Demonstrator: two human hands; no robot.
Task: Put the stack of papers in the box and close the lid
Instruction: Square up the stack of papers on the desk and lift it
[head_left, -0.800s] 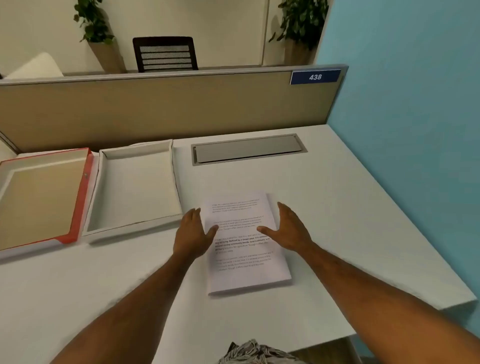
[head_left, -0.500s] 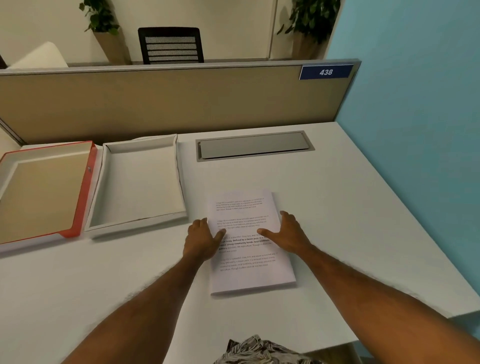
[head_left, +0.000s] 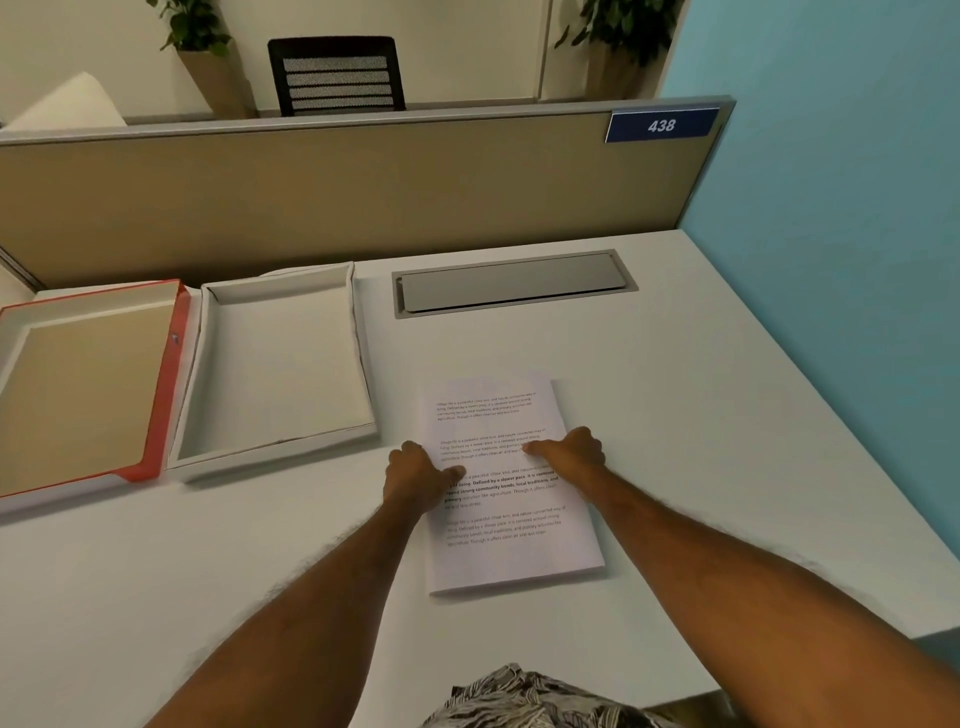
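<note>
Two hands grip the stack of papers (head_left: 498, 483) flat on the worktop (head_left: 701, 415): left hand (head_left: 415, 480) curled on its left edge, right hand (head_left: 571, 449) on its right edge, thumbs on top. Left of the stack, open white box (head_left: 283, 364), then red lid (head_left: 171, 384); bare worktop between stack and box.

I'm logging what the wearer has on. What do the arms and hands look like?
Both forearms are bare, with no sleeves in view. The left hand and right hand show no gloves, watch or rings. A black-and-white leaf-patterned garment shows at the bottom edge.
</note>
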